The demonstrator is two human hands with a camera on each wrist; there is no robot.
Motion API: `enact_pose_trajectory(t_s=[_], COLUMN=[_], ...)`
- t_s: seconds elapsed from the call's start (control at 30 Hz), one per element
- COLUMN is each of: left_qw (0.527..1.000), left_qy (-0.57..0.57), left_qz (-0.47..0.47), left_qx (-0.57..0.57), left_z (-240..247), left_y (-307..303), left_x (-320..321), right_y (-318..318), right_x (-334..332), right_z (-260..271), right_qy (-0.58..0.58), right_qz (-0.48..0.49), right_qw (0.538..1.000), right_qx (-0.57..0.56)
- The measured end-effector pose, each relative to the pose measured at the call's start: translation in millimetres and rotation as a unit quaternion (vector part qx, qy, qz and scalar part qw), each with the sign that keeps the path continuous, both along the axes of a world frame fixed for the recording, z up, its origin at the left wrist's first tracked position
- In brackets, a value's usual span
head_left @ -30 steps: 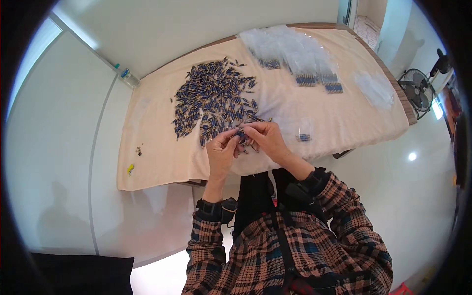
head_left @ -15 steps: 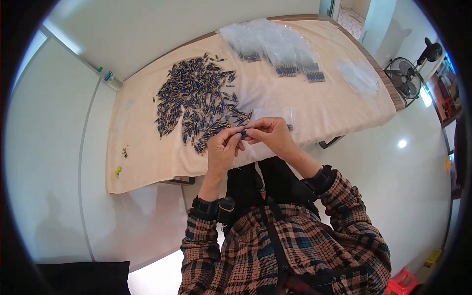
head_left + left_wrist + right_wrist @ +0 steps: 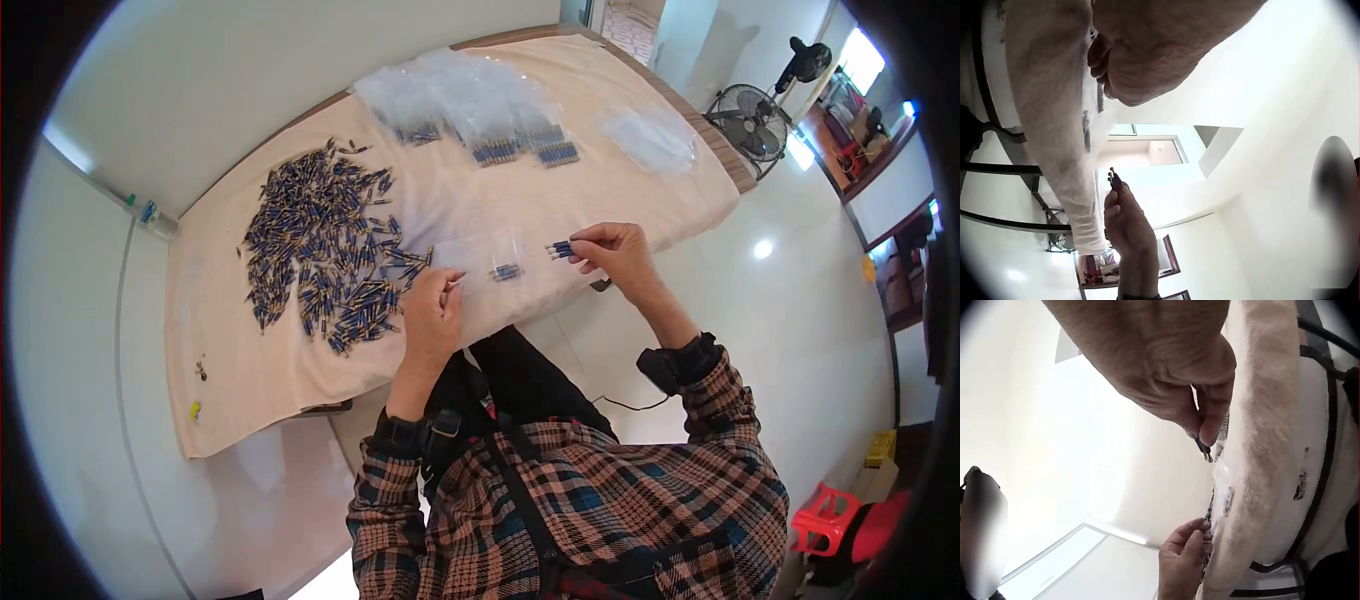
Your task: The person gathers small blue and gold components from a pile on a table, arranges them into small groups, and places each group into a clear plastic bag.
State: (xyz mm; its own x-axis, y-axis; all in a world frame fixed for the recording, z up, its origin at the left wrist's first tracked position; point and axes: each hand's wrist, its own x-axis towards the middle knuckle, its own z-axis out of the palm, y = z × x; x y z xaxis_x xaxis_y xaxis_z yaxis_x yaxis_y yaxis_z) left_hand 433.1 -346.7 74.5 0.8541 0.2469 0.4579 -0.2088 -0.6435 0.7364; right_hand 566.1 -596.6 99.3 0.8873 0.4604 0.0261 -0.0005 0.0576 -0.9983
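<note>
My right hand (image 3: 617,258) is raised to the right of the clear plastic bag (image 3: 478,258). Thumb and fingers pinch several small blue connectors (image 3: 562,249) side by side, their gold-coloured tips facing left. In the right wrist view those tips point down beside the cloth. My left hand (image 3: 432,308) is at the bag's left edge, fingers bent and thumb near the forefinger; I cannot tell whether they grip the plastic. A short row of connectors (image 3: 506,272) shows within the bag. Left of that hand spreads a large pile of similar connectors (image 3: 325,215).
Filled clear bags (image 3: 470,95) overlap at the back of the cloth-covered table (image 3: 590,85). Flat plastic bags (image 3: 650,140) lie at the right. Small bits (image 3: 202,370) and a yellow item (image 3: 195,410) sit front left. A fan (image 3: 750,122) stands beyond the table's right end.
The hands were together over the pile's near edge and have parted. My right hand has moved right with the connectors; the left has come to the bag's edge. The head view has turned right.
</note>
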Motion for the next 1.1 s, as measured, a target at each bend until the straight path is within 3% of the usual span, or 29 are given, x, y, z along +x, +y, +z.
enact_pose_trajectory(t_s=[0.1, 0.37, 0.67, 0.9, 1.1], left_qw=[0.999, 0.994, 0.991, 0.992, 0.995], left_qy=[-0.012, 0.03, 0.033, 0.02, 0.005], left_qz=[-0.005, -0.019, -0.021, -0.031, -0.036], left_qx=[0.045, 0.101, 0.129, 0.119, 0.095], left_z=[-8, 1, 3, 0, -4], left_y=[-12, -29, -32, -28, -27], left_x=[14, 19, 18, 18, 17], right_y=[-9, 20, 36, 50, 55], right_x=[5, 23, 27, 19, 9], right_z=[-6, -16, -17, -28, -29], right_qy=[0.021, 0.012, 0.015, 0.037, -0.008], right_qz=[0.018, 0.075, 0.096, 0.069, 0.055], right_qw=[0.996, 0.99, 0.989, 0.997, 0.996], right_qx=[-0.082, -0.116, -0.109, -0.025, -0.076])
